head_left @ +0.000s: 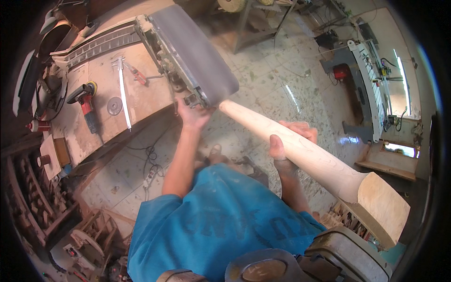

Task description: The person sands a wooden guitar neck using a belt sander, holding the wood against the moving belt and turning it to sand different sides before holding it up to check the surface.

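Observation:
A pale tapered wooden leg (293,145) with a thick block end slants from the belt sander to the lower right. My right hand (293,138) is closed around its middle, thumb on the near side and fingers over the far side. The narrow tip meets the rounded front end of the grey sanding belt (197,51). My left hand (193,115) is at the metal frame (188,94) beside the belt's front end, with fingers curled against it. Its fingertips come close to the leg's tip; part of its grip is hidden.
On the wooden workbench (150,94) to the left lie a red-black power sander (87,105), a caliper (123,89), a round disc (114,106) and a red-handled tool (137,75). Cables (150,162) trail across the dusty tiled floor. A long machine (366,89) stands at right.

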The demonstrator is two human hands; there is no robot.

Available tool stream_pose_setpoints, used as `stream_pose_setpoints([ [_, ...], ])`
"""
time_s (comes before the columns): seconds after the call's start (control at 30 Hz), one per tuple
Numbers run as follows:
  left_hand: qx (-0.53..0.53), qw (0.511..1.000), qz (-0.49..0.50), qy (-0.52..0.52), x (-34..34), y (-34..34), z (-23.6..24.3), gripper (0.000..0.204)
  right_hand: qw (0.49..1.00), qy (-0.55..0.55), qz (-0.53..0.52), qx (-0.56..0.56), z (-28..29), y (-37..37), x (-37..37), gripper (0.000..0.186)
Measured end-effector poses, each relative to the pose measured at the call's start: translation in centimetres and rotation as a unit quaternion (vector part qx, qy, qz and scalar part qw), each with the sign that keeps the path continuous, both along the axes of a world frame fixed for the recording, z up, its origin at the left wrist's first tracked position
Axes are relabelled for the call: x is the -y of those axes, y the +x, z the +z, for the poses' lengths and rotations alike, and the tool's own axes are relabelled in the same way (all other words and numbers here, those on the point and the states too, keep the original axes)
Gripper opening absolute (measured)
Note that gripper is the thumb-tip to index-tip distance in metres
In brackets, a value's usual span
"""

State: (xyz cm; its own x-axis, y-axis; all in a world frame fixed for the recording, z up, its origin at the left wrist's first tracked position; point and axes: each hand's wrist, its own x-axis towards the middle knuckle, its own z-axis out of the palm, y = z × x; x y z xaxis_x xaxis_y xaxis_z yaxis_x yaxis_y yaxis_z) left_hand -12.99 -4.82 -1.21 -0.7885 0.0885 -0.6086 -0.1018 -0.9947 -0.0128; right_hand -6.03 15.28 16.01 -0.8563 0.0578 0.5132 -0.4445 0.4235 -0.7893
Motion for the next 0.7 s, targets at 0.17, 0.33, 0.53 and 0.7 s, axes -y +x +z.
stream_pose_setpoints([
  [0.17, -0.092, 0.995, -0.012, 0.024, 0.7, 1.4, -4.3, 0.075, 0.999, -0.004, -0.019, 0.040, -1.0, 0.4, -4.4, 0.047],
  [0.33, -0.216, 0.976, 0.000, -0.012, 0.7, 6.4, -3.9, 0.059, 0.984, -0.113, -0.015, 0.135, -2.9, 4.1, -9.3, 0.049],
  [0.53, -0.238, 0.970, -0.051, -0.028, -1.2, 5.4, -1.6, 0.060, 0.983, -0.138, -0.030, 0.113, -2.9, 6.0, -10.9, 0.053],
  [0.7, -0.170, 0.982, -0.003, 0.082, -2.5, 3.2, -0.1, 0.059, 0.994, -0.093, -0.009, 0.052, 0.1, 4.8, -8.0, 0.059],
])
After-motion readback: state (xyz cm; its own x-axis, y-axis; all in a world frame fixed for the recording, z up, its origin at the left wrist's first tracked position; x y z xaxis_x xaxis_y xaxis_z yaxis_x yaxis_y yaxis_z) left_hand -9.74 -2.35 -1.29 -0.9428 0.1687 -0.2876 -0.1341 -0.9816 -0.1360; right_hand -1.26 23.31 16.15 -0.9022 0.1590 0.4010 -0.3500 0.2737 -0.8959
